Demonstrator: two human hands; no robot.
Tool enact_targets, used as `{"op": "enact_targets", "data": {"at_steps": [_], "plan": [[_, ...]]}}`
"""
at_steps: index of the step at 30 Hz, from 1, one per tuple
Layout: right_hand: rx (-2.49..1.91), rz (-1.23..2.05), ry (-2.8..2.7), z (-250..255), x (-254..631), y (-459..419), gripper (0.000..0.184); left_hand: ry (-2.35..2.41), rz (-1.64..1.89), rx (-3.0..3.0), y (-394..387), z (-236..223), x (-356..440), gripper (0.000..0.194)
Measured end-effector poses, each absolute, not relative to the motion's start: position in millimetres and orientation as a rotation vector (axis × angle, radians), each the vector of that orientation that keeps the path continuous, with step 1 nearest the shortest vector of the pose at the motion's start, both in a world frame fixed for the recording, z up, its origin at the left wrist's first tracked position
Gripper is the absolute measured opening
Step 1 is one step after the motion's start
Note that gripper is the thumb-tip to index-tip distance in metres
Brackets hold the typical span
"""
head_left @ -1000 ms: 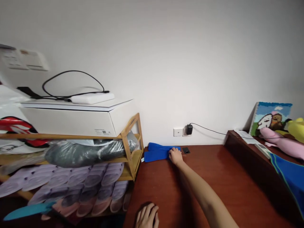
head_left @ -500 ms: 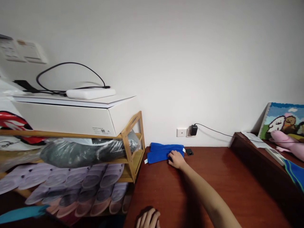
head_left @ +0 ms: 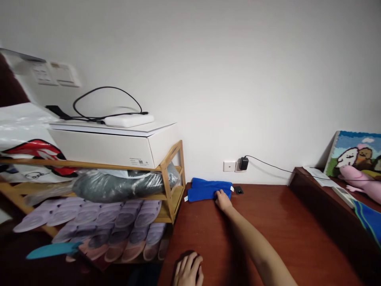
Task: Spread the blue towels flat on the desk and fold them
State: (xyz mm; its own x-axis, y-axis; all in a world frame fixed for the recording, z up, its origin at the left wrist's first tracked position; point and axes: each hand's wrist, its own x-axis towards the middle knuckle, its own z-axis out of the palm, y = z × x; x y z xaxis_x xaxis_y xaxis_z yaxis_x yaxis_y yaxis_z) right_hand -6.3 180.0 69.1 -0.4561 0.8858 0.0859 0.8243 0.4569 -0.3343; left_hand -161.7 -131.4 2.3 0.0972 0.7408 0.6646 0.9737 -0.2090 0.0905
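A blue cloth (head_left: 205, 191), folded and with white tags at its ends, lies at the far edge of the reddish-brown tabletop (head_left: 268, 222), close to the wall. My right hand (head_left: 224, 201) reaches out to its front edge near the right end. The fingers are bent and closed on that edge; the thumb tip is partly hidden. Palm down at the bottom of the view, my left hand (head_left: 188, 270) rests near the table's left side with its fingers stretched out, holding nothing.
A wooden rack (head_left: 168, 186) stands left of the table, with slippers (head_left: 127, 212) and a white box (head_left: 113, 147) on it. A black charger (head_left: 244, 163) sits in the wall socket, its cable running right. A pink plush toy (head_left: 360, 178) lies on the raised right ledge.
My right hand has drawn slightly back and right, from the cloth's top to its front edge. The view has shifted a little left. My left hand stays on the table.
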Motion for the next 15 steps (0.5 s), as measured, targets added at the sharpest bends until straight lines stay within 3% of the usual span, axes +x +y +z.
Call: {"op": "enact_targets", "data": {"at_steps": [8,15], "plan": [[-1.481,0.560,-2.321,91,25,145,0.030,-2.016,-0.846,-2.050,-138,14,-151,0.032],[-1.233,0.522,-2.121,196,11,146,0.027,-2.114,-0.835,-2.083,-137,17,-150,0.035]]}}
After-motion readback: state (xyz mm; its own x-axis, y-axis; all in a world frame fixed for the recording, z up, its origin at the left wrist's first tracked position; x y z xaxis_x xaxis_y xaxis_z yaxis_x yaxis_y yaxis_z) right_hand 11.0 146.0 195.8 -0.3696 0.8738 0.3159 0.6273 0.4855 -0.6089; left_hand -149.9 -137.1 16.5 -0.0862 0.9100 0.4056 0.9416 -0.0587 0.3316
